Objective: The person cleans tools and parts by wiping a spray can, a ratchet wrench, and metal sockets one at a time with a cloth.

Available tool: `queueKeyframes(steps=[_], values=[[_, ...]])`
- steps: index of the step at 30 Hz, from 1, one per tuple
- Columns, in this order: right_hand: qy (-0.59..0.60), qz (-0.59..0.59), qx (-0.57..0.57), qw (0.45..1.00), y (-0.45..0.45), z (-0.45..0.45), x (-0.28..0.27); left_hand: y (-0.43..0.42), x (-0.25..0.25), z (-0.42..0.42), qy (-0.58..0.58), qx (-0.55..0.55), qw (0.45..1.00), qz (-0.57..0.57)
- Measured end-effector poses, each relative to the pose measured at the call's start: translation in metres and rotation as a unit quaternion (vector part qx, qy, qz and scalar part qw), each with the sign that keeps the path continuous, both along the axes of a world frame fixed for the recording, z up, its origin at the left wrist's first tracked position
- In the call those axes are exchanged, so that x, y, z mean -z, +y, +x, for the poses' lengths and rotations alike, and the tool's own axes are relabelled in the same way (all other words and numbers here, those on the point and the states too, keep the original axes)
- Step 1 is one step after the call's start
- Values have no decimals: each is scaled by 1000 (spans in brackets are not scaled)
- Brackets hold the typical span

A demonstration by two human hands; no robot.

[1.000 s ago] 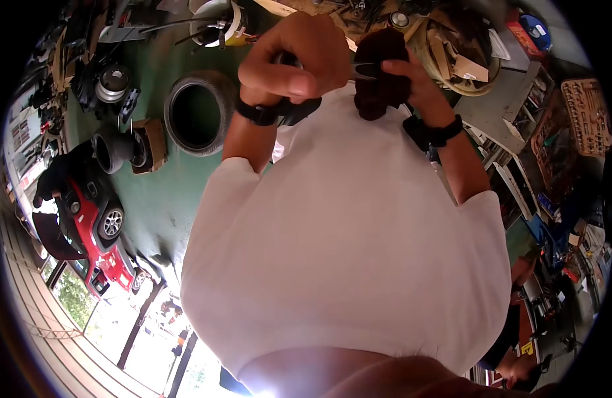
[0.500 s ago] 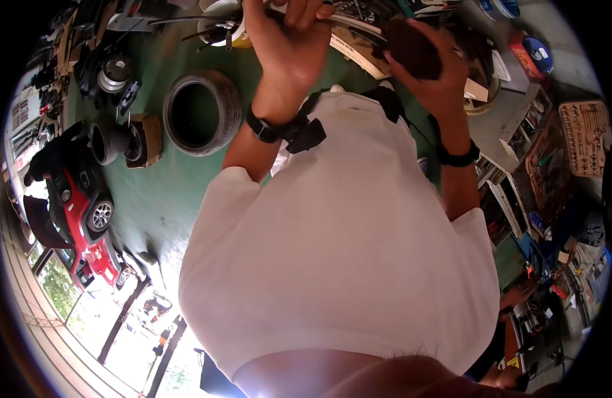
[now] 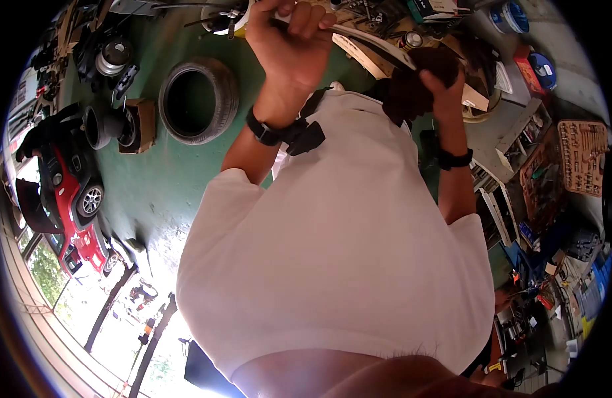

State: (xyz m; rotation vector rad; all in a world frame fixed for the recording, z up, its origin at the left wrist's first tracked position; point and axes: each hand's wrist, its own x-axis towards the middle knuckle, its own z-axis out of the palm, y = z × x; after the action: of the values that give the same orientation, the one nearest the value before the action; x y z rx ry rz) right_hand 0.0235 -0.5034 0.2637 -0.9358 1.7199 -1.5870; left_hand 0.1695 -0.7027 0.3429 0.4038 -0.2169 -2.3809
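Right hand (image 3: 446,96): gripping | dark maroon cloth (image 3: 405,103): bunched, matte, lumpy | left hand (image 3: 294,50): fingers curled closed, contents unclear

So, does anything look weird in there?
Yes: the tire lies loose on the floor, with no wheel inside. The red car looks tipped sideways too, but that's probably just the camera's wide view.

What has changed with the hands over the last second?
The right hand has moved rightward in view, carrying the dark cloth, and the left hand has tipped up toward the top edge, leaving a wider gap between them. The cloth stays in the right hand; the tyre still lies on the floor.
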Motion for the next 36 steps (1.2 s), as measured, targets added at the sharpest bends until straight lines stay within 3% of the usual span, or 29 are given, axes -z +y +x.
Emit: queueKeyframes(steps=[2,6,8,9,10,12,17,22,24,25,27,28,30,36], values=[[-327,-93,98,935,-2,1,10,-5,7,-4,17,-9,998,65],[-365,-105,72,922,-11,4,-13,-15,25,-7,114,48,989,81],[-172,4,-22,985,-18,9,-38,-10,22,-8,138,74,984,83],[-76,9,-44,996,-23,12,-42,-2,18,-12,130,63,990,-2],[-78,10,-40,996,-26,16,-45,1,14,-15,124,51,987,-91],[-13,51,-62,997,-29,21,-50,1,8,-18,95,40,989,-109],[-30,81,-65,994,-10,10,-36,-18,6,-17,53,11,995,-82],[25,89,-47,995,17,8,-20,-43,12,-5,96,-16,973,-210],[-53,47,77,995,17,22,-24,-35,15,-1,54,-17,984,-171],[-51,47,75,995,14,27,-29,-30,15,0,15,-19,990,-136],[132,19,53,990,0,35,-41,-12,15,-4,0,5,989,-149],[132,20,51,990,-8,36,-44,-2,15,-6,-18,31,986,-160],[359,2,-20,933,-25,38,-46,6,16,-6,-25,39,989,-140],[175,11,-21,984,-14,44,-21,-9,24,13,29,69,980,-183]])
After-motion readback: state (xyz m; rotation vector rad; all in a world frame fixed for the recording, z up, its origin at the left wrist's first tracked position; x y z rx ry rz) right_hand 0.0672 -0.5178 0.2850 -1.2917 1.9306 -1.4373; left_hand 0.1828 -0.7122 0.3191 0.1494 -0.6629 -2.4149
